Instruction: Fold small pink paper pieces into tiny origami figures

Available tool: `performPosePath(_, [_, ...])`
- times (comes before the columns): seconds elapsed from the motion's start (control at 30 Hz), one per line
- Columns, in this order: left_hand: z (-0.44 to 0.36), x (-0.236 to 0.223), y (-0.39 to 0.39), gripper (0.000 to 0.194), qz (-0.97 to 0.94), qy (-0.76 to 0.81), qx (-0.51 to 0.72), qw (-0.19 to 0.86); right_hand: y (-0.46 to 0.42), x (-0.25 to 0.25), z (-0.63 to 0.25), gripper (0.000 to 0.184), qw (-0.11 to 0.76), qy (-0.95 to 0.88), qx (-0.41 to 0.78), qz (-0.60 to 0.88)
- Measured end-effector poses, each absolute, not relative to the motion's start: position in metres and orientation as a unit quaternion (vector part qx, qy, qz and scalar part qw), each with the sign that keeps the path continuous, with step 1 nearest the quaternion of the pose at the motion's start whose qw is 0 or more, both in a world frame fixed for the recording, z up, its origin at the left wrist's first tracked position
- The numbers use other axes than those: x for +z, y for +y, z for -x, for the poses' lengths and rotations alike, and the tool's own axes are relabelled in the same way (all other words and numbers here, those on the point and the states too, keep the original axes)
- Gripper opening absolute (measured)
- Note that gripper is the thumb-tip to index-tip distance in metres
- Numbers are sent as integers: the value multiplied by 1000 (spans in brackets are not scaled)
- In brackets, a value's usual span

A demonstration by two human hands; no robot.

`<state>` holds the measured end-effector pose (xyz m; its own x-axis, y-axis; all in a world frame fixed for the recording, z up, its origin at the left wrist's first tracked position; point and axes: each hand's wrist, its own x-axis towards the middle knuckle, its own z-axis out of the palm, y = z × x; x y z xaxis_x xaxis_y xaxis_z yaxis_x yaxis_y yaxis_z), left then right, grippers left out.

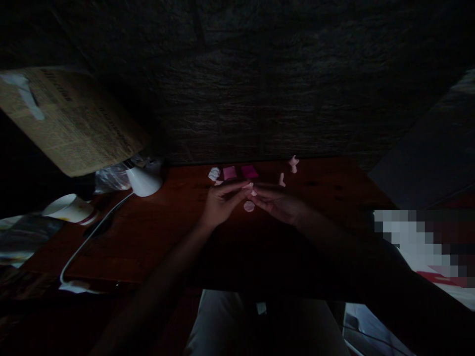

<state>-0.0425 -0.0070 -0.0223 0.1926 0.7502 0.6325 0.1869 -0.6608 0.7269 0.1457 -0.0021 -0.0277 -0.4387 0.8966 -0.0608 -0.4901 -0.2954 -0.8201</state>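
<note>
My left hand (221,201) and my right hand (281,203) meet over the middle of the wooden table (156,232). Between their fingertips is a small pale pink lump (251,189), which looks like modelling clay, and both hands are closed on it. Just below the fingers lies a flat round pink disc (249,206). Beyond my right hand stand a small pink piece (282,180) and a taller pink figure (294,163). Past my left hand are a crumpled white lump (214,173), a light pink square (229,172) and a magenta square (250,171). Dim light hides finer detail.
On the left stand a white lamp base (144,182) with a white cable (100,225) and a paper cup (70,208) on its side. A printed paper shade (74,118) hangs above them. A dark textured wall (260,99) closes off the table's back.
</note>
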Motion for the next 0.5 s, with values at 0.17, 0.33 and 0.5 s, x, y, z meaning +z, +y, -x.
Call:
performPosePath(0.17, [40, -25, -8, 40, -774, 306, 519, 196, -1, -33, -145, 22, 486, -338, 752, 289])
performPosePath(0.33, [43, -25, -8, 24, -744, 367, 536, 156, -10, -34, -140, 16, 443, -309, 786, 302])
performPosePath(0.5, [45, -25, -6, 16, -712, 407, 546, 169, -13, -29, -140, 9, 425, -320, 800, 278])
